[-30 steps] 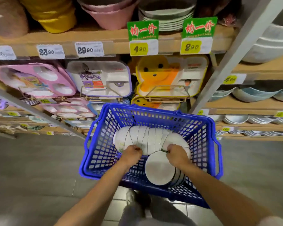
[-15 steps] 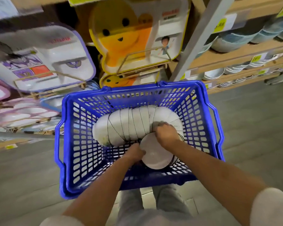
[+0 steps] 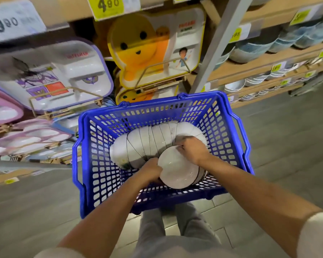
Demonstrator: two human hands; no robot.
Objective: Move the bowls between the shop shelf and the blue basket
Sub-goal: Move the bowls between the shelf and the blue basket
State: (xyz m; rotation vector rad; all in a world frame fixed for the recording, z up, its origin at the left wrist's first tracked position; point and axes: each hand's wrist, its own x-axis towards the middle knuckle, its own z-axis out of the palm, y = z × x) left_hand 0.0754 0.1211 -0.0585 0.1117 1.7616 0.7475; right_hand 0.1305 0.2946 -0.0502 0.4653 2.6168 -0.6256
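far left, pale pink plastic divided trays [image 3: 2,110] lean on wire stands along a wooden shop shelf [image 3: 265,60]. next to them a white divided tray with a purple rim [image 3: 67,75] stands tilted on its own stand. right of that is a yellow cartoon-face divided tray [image 3: 147,49], under a yellow price tag reading 4.90 [image 3: 107,4].

in the middle, low in front of the person's grey trouser legs, is a blue plastic mesh basket [image 3: 157,103]. inside it lies a long row of nested white bowls [image 3: 147,140] with thin dark rims. they lie tipped on their sides in an arc from the basket's left side round to its near right. the bowl at the near end faces up, its hollow showing.

the left hand [image 3: 150,170] reaches into the basket, fingers curled against the left edge of that end bowl, gripping it. the right hand [image 3: 193,150] is just beside it, fingers hooked over the same bowl's upper rim.

further right a grey metal upright post [image 3: 218,43] crosses the shelving. beyond it the wooden shelves carry stacks of blue-and-white bowls [image 3: 259,45], with rows of small white dishes [image 3: 235,85] below.
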